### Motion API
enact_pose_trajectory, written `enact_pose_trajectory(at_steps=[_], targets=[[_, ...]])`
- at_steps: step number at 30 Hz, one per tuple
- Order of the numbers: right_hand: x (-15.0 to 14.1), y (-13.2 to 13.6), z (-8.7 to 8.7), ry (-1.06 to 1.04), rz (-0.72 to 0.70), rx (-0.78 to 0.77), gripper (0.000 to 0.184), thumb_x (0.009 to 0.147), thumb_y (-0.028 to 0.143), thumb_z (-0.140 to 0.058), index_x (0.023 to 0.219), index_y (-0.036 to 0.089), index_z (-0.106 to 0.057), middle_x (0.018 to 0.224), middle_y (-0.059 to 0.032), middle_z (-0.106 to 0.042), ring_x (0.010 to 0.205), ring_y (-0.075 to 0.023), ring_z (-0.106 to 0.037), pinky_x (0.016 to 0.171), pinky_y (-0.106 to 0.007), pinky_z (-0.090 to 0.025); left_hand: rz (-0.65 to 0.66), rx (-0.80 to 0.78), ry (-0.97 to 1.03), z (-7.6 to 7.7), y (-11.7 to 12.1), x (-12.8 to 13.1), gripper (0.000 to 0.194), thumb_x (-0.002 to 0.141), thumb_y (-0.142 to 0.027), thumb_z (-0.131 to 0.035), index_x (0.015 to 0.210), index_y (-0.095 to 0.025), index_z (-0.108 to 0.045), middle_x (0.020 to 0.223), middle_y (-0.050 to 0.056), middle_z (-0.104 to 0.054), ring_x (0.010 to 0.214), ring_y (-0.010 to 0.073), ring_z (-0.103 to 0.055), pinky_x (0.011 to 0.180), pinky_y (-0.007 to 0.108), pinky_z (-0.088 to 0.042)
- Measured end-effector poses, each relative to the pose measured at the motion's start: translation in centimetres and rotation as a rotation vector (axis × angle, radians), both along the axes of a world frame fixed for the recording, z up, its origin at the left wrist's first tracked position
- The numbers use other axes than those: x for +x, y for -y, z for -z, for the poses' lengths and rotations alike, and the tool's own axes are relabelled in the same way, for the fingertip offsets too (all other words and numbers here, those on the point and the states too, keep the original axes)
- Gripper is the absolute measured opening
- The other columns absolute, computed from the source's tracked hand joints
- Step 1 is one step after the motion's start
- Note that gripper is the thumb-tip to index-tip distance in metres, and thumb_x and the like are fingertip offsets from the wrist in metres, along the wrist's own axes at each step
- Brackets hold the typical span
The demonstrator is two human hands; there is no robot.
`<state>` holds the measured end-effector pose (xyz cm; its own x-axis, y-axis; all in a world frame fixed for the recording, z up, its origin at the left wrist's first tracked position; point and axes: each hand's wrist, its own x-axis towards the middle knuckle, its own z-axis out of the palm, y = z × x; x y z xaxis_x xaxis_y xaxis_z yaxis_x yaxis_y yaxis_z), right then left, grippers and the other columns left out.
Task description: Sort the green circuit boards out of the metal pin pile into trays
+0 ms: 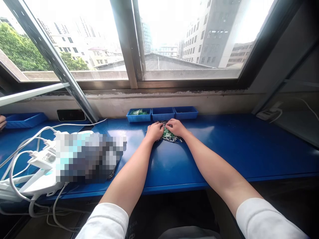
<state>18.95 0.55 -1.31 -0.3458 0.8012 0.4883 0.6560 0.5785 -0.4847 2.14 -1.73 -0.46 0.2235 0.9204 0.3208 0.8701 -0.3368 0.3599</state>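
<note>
Both arms [131, 172] stretch forward, left hand [155, 131] beside right hand [176, 127] over rods [172, 141].
Grip closure I cannot tell; worktop [236, 142], window [131, 49] beyond.

- The left hand [155, 131] and right hand [176, 127] cover part of a pile of thin dark pieces [172, 140]; I can't tell what the fingertips hold.
- Coarse pixel blocks hide a dark shape [89, 161] from me.
- The left edge cuts off another person's hand [2, 122].
- Print on a white plug [44, 160] is too small to read.
</note>
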Motion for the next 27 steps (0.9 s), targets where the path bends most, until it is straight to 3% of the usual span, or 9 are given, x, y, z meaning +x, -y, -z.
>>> enact_pose_trajectory(at_steps=[3,7,11,15,20,27], targets=[[-0.2,-0.1,0.0,-0.103,-0.003,0.04,0.014,0.086,0.027,-0.059,0.085,0.019,-0.071,0.099,-0.0045,-0.061,0.081,-0.0147,-0.059,0.072,-0.024,-0.046,0.004,0.015,-0.008,0.0,0.1,0.1,0.032,0.089,-0.033,-0.041,0.108,-0.027,-0.066,0.122,0.004,-0.062,0.116,0.0244,-0.053,0.099,0.038,-0.039],[-0.3,0.2,-0.7,-0.245,0.045,0.094,0.018,0.09,0.03,-0.053,0.085,0.018,-0.066,0.09,-0.0044,-0.063,0.076,-0.0155,-0.058,0.072,-0.025,-0.046,-0.012,0.046,-0.026,0.0,0.2,0.1,0.03,0.089,-0.031,-0.042,0.105,-0.026,-0.066,0.119,0.005,-0.063,0.114,0.0248,-0.054,0.097,0.04,-0.04],[-0.4,0.6,-1.2,-0.353,0.059,0.0,0.025,0.092,0.039,-0.047,0.088,0.019,-0.062,0.066,0.0005,-0.061,0.059,-0.0144,-0.056,0.062,-0.025,-0.044,-0.025,0.112,0.019,-0.4,0.5,0.3,0.029,0.088,-0.031,-0.046,0.11,-0.024,-0.064,0.121,0.006,-0.062,0.115,0.0241,-0.053,0.1,0.04,-0.037],[-0.6,0.6,-1.1,-0.408,-0.054,-0.101,0.027,0.082,0.046,-0.059,0.081,0.019,-0.061,0.058,0.0022,-0.058,0.052,-0.0139,-0.053,0.054,-0.024,-0.041,0.057,0.18,0.138,-1.0,0.7,0.5,0.031,0.087,-0.028,-0.048,0.116,-0.022,-0.06,0.12,0.005,-0.062,0.114,0.0209,-0.054,0.099,0.035,-0.039],[-0.7,0.7,-1.0,-0.5,-0.116,-0.249,0.037,0.075,0.056,-0.064,0.084,0.021,-0.055,0.053,0.0034,-0.056,0.05,-0.0156,-0.055,0.051,-0.026,-0.043,0.184,0.188,0.213,-1.0,0.6,0.6,0.02,0.087,-0.025,-0.05,0.099,-0.023,-0.066,0.103,0.003,-0.069,0.1,0.0192,-0.06,0.092,0.032,-0.042],[-0.6,0.8,-1.5,-0.485,-0.075,-0.142,0.034,0.075,0.052,-0.066,0.073,0.018,-0.06,0.069,-0.0029,-0.064,0.064,-0.0172,-0.059,0.059,-0.027,-0.045,0.092,0.204,0.223,-0.6,0.2,0.3,0.021,0.09,-0.024,-0.044,0.085,-0.023,-0.064,0.091,0.001,-0.07,0.091,0.0183,-0.062,0.086,0.033,-0.039]])
